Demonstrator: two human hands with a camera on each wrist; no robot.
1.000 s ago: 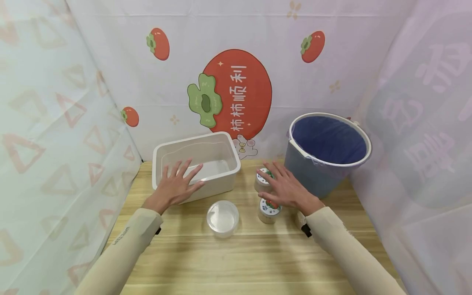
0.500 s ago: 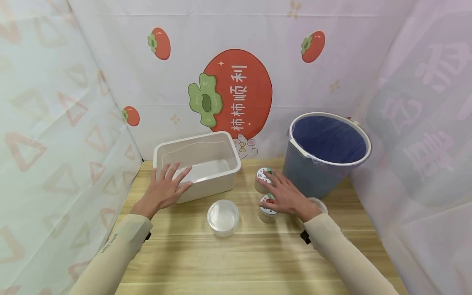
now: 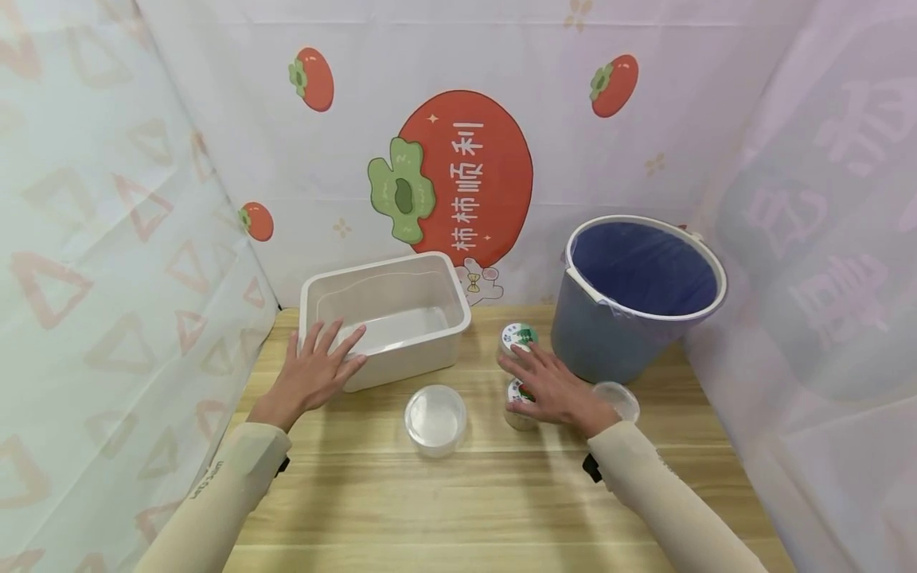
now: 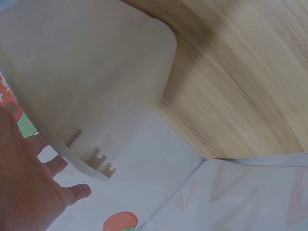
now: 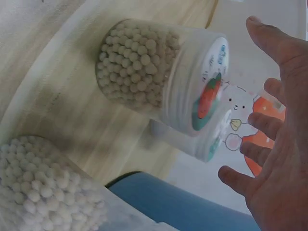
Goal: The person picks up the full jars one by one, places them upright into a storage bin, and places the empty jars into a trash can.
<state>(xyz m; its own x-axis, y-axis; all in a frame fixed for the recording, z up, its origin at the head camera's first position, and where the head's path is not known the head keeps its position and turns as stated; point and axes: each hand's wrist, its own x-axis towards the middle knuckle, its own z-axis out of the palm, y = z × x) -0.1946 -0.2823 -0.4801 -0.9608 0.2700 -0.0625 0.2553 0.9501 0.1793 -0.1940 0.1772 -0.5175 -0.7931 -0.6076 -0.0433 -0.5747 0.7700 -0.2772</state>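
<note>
My left hand (image 3: 308, 378), fingers spread, is over the front left corner of the white plastic bin (image 3: 387, 358); its fingertips overlap the bin's rim in the head view. My right hand (image 3: 548, 390) spreads its fingers above two lidded jars and holds nothing. The rear jar (image 3: 517, 334) has a green picture on its lid. The front jar (image 5: 139, 72) bears a carrot picture and is filled with small pale beads. Partly behind my right wrist stands a clear tub (image 3: 618, 398); a container of pale beads (image 5: 43, 187) fills the right wrist view's lower left corner.
A round clear plastic tub (image 3: 435, 418) stands on the wooden table (image 3: 423, 509) between the hands. At the right back is a blue-grey bucket (image 3: 602, 342) with a bag liner. Printed cloth walls (image 3: 329, 175) close off the back and sides.
My left hand has moved left and a little down, off the middle of the bin's front. My right hand has shifted slightly lower, showing more of the jar lids and the tub behind its wrist.
</note>
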